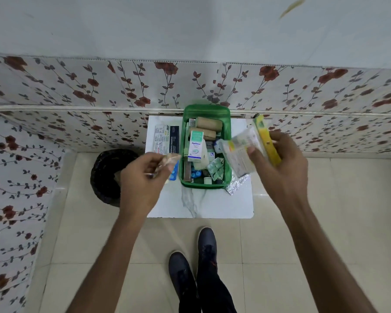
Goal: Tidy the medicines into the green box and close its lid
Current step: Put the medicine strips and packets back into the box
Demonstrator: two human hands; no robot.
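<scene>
Seen from above: open green plastic box (pixel 228 123) at the far edge of a small white marble-patterned tabletop (pixel 201 204), crammed with cartons, brown rolls and blister strips. Right hand (pixel 282 163), above the box's right side, fingers closed around a stack of pale sachets or strips (pixel 242 152) and a yellow packet (pixel 268 141). Left hand (pixel 142 177), left of the box, fingers pinched on a small crinkled wrapper (pixel 171 159). Printed carton (pixel 166 140) and blue blister strip (pixel 173 175) lying left of the box; silver foil strip (pixel 237 185) at its near right corner.

Likely risks: loose stack slipping, overfilled box stopping the lid. Lid itself not clearly visible; wrapper blurred; labels mostly unreadable.
</scene>
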